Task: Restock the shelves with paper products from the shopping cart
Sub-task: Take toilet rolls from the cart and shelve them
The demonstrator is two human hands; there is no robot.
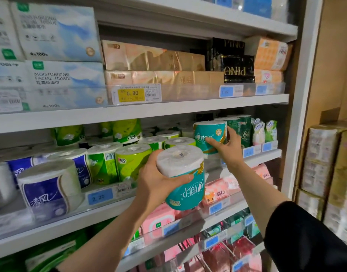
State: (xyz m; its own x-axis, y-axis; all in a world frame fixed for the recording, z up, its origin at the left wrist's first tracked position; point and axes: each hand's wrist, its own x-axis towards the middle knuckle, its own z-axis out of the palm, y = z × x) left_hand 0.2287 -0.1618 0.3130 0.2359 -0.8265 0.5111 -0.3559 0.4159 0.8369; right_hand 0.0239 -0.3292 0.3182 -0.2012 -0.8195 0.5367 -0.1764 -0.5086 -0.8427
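A teal toilet roll [183,178] is gripped in the left hand [156,181], fingers curled round its upper part, thumb across the front; it is held tilted in the air, in front of the middle shelf [264,157] and clear of it. A second teal roll [208,137] is held upright by the right hand [226,148], thumb pressed on its front, other fingers wrapped round its right side; it is seen at the shelf's right part, near the front edge, but whether it is resting on the shelf can't be told. Dark green rolls [241,132] are stood just beside it on the right. To its left, lime green rolls [131,160] and blue-and-white rolls [49,191] are lined along the front edge, w/ a blue price tag [100,196] below them. On the shelf above, facial tissue packs [66,79] are stacked at the left, beige packs [160,67] in the middle, black packs [237,69] toward the right. Pink packs [158,218] are seen on the shelf below.
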